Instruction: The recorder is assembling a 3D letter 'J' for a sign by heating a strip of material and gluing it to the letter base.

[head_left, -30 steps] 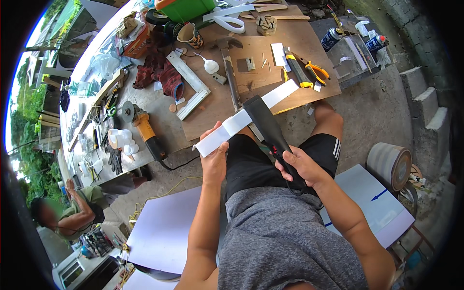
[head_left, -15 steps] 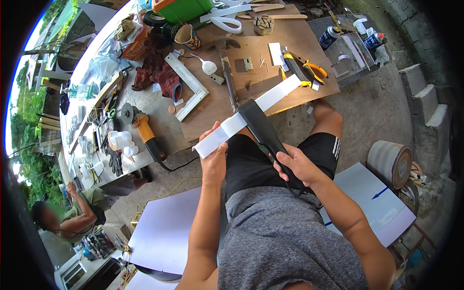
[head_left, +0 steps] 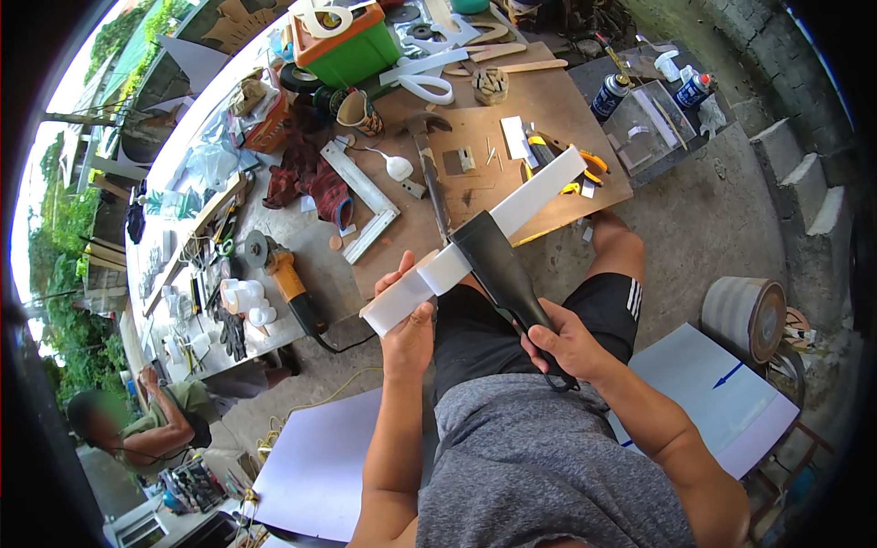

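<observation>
My left hand (head_left: pixel 407 336) is closed on the near end of a long white strip (head_left: pixel 541 194), thumb on one side and fingers behind it. Further along, the strip passes under the wide black head of a hair straightener (head_left: pixel 491 260) and comes out on the far side. A step or bend shows in it just left of the head. My right hand (head_left: pixel 566 343) grips the straightener's handle, its cord end hanging by my shirt. Whether the plates press on the strip is hidden. Both hands are above my lap, in front of the table's edge.
A hammer (head_left: pixel 427 169), a white square frame piece (head_left: pixel 361 196) and pliers (head_left: pixel 594 163) lie on the wooden board (head_left: pixel 475 196). An angle grinder (head_left: pixel 285 277) rests left of it. Spray cans (head_left: pixel 610 96) stand at right. Another person (head_left: pixel 169 420) works at far left.
The view has shifted a little, so the table and its tools appear lower and turned. My hands keep the same holds on the white strip and the hair straightener.
</observation>
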Available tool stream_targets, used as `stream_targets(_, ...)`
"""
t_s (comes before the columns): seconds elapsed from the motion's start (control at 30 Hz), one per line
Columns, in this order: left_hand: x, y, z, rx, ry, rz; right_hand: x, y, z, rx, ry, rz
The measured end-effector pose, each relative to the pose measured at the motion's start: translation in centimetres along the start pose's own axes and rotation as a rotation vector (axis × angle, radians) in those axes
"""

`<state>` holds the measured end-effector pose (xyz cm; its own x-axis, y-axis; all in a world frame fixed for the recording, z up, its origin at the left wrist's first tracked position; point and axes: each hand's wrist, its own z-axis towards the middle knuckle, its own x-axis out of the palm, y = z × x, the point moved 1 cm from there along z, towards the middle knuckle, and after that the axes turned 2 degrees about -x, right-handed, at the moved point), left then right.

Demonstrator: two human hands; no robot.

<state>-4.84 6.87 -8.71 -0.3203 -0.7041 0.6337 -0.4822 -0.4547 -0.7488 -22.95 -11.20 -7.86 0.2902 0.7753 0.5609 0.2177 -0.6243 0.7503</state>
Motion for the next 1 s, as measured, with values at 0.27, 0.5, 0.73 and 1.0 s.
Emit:
stream_targets(0.27,2.8,-1.5,0.6,0.024,0.091,0.006,0.6,1.6,-1.1,-0.182,0.046,-0.032)
stream_targets(0.5,3.5,-1.5,0.4,0.048,0.059,-0.020,1.1,2.2,-2.0,-0.191,0.075,-0.023)
stream_targets(0.73,3.3,-1.3,0.3,0.057,0.140,-0.034,1.1,1.1,-2.5,-0.192,0.067,-0.002)
stream_targets(1.0,3.8,-1.7,0.6,0.050,0.139,-0.061,1.0,0.8,-1.9,-0.220,0.059,0.003)
